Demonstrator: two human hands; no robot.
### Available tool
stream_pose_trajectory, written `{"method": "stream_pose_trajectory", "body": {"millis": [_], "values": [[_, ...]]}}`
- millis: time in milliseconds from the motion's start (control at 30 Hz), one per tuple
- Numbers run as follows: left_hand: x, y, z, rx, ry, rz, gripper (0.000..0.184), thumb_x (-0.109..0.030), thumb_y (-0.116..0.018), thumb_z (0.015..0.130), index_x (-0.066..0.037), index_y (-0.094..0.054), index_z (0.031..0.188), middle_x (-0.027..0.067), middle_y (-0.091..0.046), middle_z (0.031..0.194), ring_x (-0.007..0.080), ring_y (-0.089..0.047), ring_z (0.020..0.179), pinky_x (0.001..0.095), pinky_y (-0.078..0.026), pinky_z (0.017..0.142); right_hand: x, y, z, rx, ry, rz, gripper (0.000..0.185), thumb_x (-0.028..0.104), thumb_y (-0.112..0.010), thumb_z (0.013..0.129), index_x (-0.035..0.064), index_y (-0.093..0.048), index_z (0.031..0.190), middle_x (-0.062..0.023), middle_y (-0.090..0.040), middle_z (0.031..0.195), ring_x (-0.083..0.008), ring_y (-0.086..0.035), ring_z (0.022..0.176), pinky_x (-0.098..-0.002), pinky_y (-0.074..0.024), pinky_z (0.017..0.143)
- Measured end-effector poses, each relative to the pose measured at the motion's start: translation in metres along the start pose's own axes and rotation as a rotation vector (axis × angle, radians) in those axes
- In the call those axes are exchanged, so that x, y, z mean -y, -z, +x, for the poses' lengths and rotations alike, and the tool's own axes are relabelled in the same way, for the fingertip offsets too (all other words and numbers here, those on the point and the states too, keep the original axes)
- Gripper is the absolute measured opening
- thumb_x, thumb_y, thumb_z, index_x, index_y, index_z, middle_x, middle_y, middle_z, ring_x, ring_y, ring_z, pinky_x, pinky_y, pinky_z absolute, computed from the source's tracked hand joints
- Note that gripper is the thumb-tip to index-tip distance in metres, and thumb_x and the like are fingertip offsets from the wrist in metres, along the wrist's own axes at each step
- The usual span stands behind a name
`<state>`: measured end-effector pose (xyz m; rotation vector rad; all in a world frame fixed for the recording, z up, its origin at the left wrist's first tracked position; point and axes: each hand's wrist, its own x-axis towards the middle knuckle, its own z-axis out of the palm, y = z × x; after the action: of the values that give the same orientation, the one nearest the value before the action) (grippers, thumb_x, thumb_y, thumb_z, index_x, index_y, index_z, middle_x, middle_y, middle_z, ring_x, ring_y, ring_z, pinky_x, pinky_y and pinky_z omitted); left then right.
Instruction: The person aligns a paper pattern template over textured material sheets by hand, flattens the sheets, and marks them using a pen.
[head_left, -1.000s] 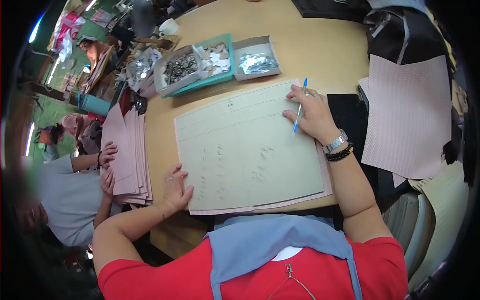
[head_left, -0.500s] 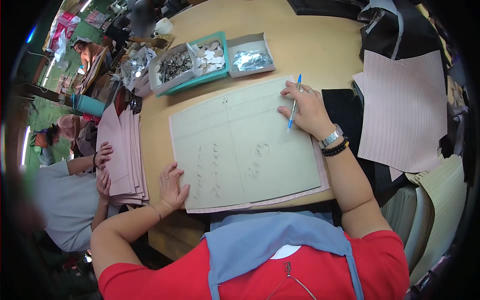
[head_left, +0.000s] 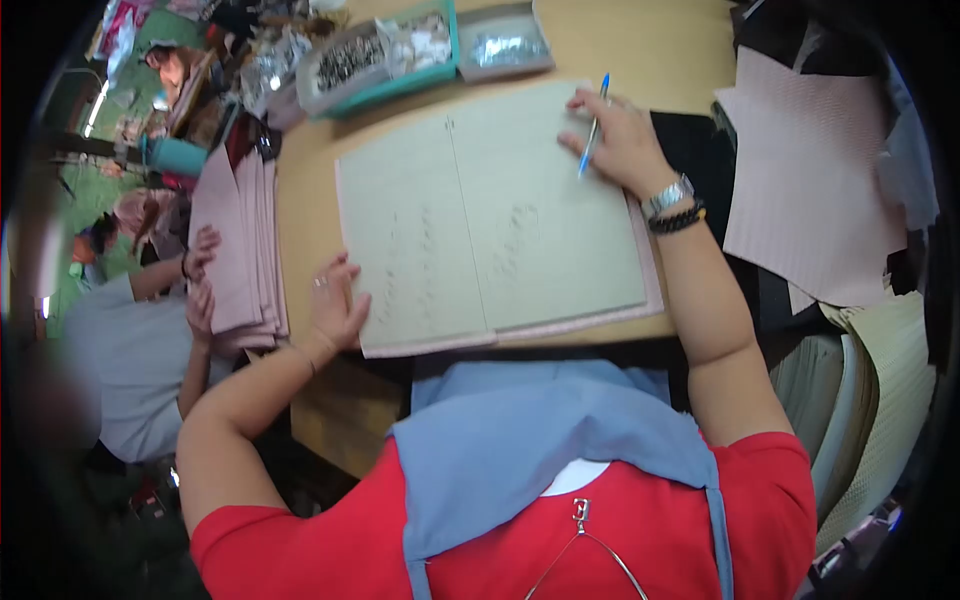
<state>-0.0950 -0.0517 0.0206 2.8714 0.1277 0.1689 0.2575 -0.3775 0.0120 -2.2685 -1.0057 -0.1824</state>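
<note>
A large pale green card (head_left: pixel 410 250) with ruled lines and handwriting lies over a pink textured sheet (head_left: pixel 652 270), whose edges show along the sides and front. My right hand (head_left: pixel 622 145) rests at the card's upper right and holds a blue-tipped pen (head_left: pixel 594 130) between its fingers. At the card's left edge, my left hand (head_left: pixel 338 305) lies on the table side with its fingers apart, touching the edge. It holds nothing.
A teal tray (head_left: pixel 452 40) with boxes of small parts stands at the back, beside a grey box (head_left: pixel 548 45). Pink sheets (head_left: pixel 236 280) are stacked at left under a co-worker's hands (head_left: pixel 200 280). More pink sheets (head_left: pixel 800 170) and black material (head_left: pixel 690 140) lie at right.
The whole view has tilted, so table, card and hands appear higher in the frame. Both hands keep about the same places on the card, and the pen stays in my right hand.
</note>
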Motion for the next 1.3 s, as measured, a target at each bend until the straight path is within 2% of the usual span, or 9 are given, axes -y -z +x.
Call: {"method": "stream_pose_trajectory", "body": {"millis": [267,400,633,833,967,1000,1100,1200,1300], "values": [[-0.003,-0.003,0.003,-0.081,-0.008,0.016,0.041,-0.027,-0.062,0.082,-0.007,-0.05,0.116,0.0235,-0.047,0.13,0.0406,-0.045,0.119,0.0493,-0.033,0.102,-0.006,-0.008,0.002,-0.049,0.04,-0.047,0.042,0.044,-0.071,0.079,0.0174,-0.062,0.11,-0.0154,-0.067,0.092,-0.0325,-0.063,0.091,-0.0426,-0.0452,0.085],[-0.002,-0.003,0.0,-0.103,-0.011,0.037,0.04,-0.028,-0.063,0.082,-0.009,-0.051,0.116,0.022,-0.048,0.13,0.0396,-0.046,0.119,0.0477,-0.035,0.102,-0.003,-0.003,0.003,0.055,-0.069,0.046,0.043,0.042,-0.072,0.08,0.017,-0.06,0.113,-0.015,-0.067,0.094,-0.0325,-0.062,0.095,-0.0423,-0.0469,0.085],[-0.001,-0.005,0.001,-0.133,-0.027,0.037,0.037,-0.028,-0.063,0.083,-0.009,-0.053,0.112,0.02,-0.051,0.128,0.0385,-0.048,0.117,0.0469,-0.036,0.101,-0.009,-0.006,0.003,0.09,0.026,-0.043,0.041,0.04,-0.069,0.084,0.0145,-0.059,0.114,-0.0144,-0.067,0.104,-0.0327,-0.06,0.103,-0.0426,-0.0467,0.088],[0.0,-0.008,0.001,-0.159,-0.031,0.0,0.035,-0.026,-0.063,0.083,-0.008,-0.054,0.112,0.0205,-0.052,0.126,0.039,-0.05,0.115,0.047,-0.038,0.099,0.005,0.003,-0.003,0.06,-0.061,-0.109,0.042,0.042,-0.069,0.083,0.0126,-0.061,0.112,-0.0164,-0.068,0.099,-0.034,-0.06,0.103,-0.044,-0.0485,0.085],[0.003,-0.011,-0.001,-0.143,-0.012,0.003,0.035,-0.025,-0.063,0.084,-0.008,-0.054,0.113,0.0207,-0.053,0.127,0.0388,-0.051,0.114,0.046,-0.04,0.098,0.015,0.012,-0.005,0.171,-0.11,-0.027,0.044,0.041,-0.069,0.082,0.0128,-0.061,0.115,-0.019,-0.067,0.095,-0.0374,-0.064,0.091,-0.0423,-0.0515,0.078],[0.002,-0.009,0.0,-0.143,-0.019,0.004,0.035,-0.025,-0.063,0.084,-0.008,-0.054,0.113,0.0207,-0.053,0.127,0.0388,-0.051,0.114,0.0458,-0.04,0.098,0.012,0.009,-0.006,0.057,-0.059,-0.012,0.046,0.035,-0.071,0.083,0.0086,-0.06,0.118,-0.0152,-0.069,0.095,-0.0306,-0.067,0.084,-0.0368,-0.0533,0.075],[-0.001,-0.007,0.001,-0.149,-0.028,0.007,0.036,-0.027,-0.063,0.084,-0.008,-0.055,0.114,0.0206,-0.053,0.128,0.0389,-0.051,0.115,0.0456,-0.039,0.099,0.016,0.028,0.002,0.077,-0.479,0.781,0.076,0.044,-0.069,0.083,0.0157,-0.036,0.145,-0.0165,-0.038,0.147,-0.0359,-0.036,0.132,-0.046,-0.0368,0.101],[-0.003,-0.006,0.002,-0.151,0.002,-0.007,0.04,-0.031,-0.062,0.086,-0.007,-0.054,0.118,0.02,-0.052,0.129,0.0387,-0.049,0.117,0.0461,-0.038,0.1,0.022,0.041,-0.019,0.21,-0.486,0.83,0.053,0.033,-0.072,0.083,0.0059,-0.053,0.125,-0.0108,-0.06,0.11,-0.0241,-0.059,0.097,-0.0344,-0.0491,0.082],[-0.003,-0.009,0.0,-0.216,0.13,0.06,0.049,-0.036,-0.061,0.087,-0.006,-0.053,0.124,0.0193,-0.052,0.13,0.038,-0.048,0.12,0.0462,-0.037,0.101,0.014,0.049,-0.038,0.218,-0.454,0.941,0.043,0.023,-0.073,0.085,-0.0028,-0.059,0.116,-0.0061,-0.066,0.103,-0.0135,-0.064,0.088,-0.0253,-0.0518,0.077]]}}
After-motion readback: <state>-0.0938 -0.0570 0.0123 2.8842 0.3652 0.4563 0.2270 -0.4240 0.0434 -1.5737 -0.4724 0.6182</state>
